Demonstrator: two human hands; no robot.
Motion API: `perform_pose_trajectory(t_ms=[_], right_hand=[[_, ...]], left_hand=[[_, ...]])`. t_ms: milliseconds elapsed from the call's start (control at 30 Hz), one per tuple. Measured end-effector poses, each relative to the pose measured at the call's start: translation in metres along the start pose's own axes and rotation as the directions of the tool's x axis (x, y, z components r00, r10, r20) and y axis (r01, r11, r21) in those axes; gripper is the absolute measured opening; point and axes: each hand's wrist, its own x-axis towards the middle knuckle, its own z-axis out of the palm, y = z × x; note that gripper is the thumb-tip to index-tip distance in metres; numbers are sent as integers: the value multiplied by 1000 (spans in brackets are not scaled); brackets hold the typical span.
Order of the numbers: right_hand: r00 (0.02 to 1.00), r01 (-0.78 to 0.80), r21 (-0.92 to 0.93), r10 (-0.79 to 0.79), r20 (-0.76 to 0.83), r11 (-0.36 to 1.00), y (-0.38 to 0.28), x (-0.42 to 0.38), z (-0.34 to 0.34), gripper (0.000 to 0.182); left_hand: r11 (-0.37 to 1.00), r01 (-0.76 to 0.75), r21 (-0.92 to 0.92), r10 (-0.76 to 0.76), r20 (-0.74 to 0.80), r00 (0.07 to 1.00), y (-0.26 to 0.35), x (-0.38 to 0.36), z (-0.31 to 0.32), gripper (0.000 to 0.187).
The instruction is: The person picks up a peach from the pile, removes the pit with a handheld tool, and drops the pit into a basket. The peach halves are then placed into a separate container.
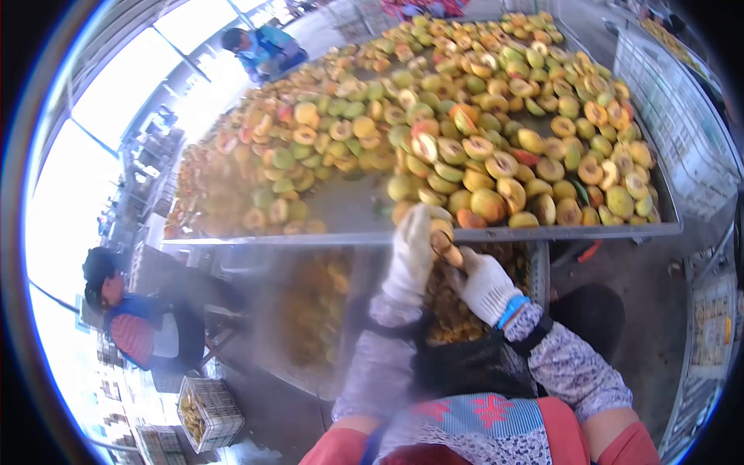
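Observation:
My left hand [414,252], in a white glove, is closed around a yellow peach half [442,227] just in front of the metal table's near edge. My right hand [484,285], in a white knit glove with a blue band at the wrist, is closed beside it. A small tan piece with a dark band [447,246] sticks out from its fingers against the fruit; I cannot tell what it is. Halved and whole peaches [496,167] lie heaped on the metal table [349,200] beyond both hands.
Below my hands is a container of brownish pieces [457,310]. A seated person [143,318] is at the left, another person [263,50] at the far left corner. White plastic crates stand at the right [674,108] and lower left [209,415]. The table's metal rim [589,232] runs across in front.

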Motion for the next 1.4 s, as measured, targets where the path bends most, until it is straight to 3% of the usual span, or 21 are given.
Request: perform_pose_trajectory(t_ms=[33,100,167,200,333,400,433,533,600,667,767,800,833,867,933,1000,1033,1100,1167,1300,1400], right_hand=[[999,29,72,-27,-32,997,-2,-1,1,23],[998,53,163,-48,-35,985,-8,0,0,18],[999,41,133,-42,8,990,-6,2,-5,20],[999,36,87,-38,24,996,-1,3,-6,21],[994,82,-82,-75,83,993,-9,3,-17,22],[993,110,12,-110,49,994,5,3,-5,22],[959,282,69,-279,-43,957,15,2,9,22],[994,110,379,-106,-31,919,54,-2,54,37],[999,3,499,-28,44,867,73,-3,70,43],[983,174,290,-147,-112,941,45,-6,56,44],[970,221,218,-190,-152,951,40,-5,46,41],[971,212,221,-180,-157,952,34,-4,37,41],[991,-97,508,39,125,856,25,-3,23,40],[883,-435,648,157,441,625,16,-4,9,39],[883,-448,678,168,439,583,8,-9,8,33],[962,-221,557,85,259,801,38,-6,33,32],[989,149,317,-142,-45,937,40,-3,42,32],[961,276,160,-276,-28,948,49,-5,39,27],[917,398,3,-398,14,918,43,-6,34,47],[988,143,250,-153,20,958,9,-7,26,37],[997,-83,421,74,37,903,-22,-8,13,55]], left_hand=[[889,300,-345,-318,4,948,0,-4,8,21],[993,102,-60,-111,-173,979,10,1,7,21],[866,328,-377,-360,-16,933,6,-4,9,21],[996,53,-76,-62,-124,990,-10,-5,14,19],[989,124,-76,-123,17,992,-13,-10,7,17],[988,127,-87,-123,56,991,-9,-10,7,17],[956,231,-179,-227,46,973,-3,-8,6,20],[811,485,-329,-490,74,869,19,0,1,35],[964,256,-70,-261,-71,963,12,-3,8,12],[855,480,-196,-481,45,876,22,3,-1,33],[920,367,-141,-365,37,930,16,4,4,30],[911,273,-310,-300,-42,953,14,3,8,30],[871,164,-464,-250,-131,959,23,7,7,29],[488,387,-782,-582,39,812,36,12,7,30],[555,414,-722,-595,3,803,35,10,13,32],[502,375,-779,-577,21,816,27,7,18,34],[443,326,-835,-559,27,829,25,8,19,36],[456,363,-812,-538,74,840,19,9,12,38],[353,448,-822,-578,184,795,14,10,11,45],[371,387,-844,-466,192,864,14,9,9,49],[217,338,-916,-648,124,751,20,9,16,53]])
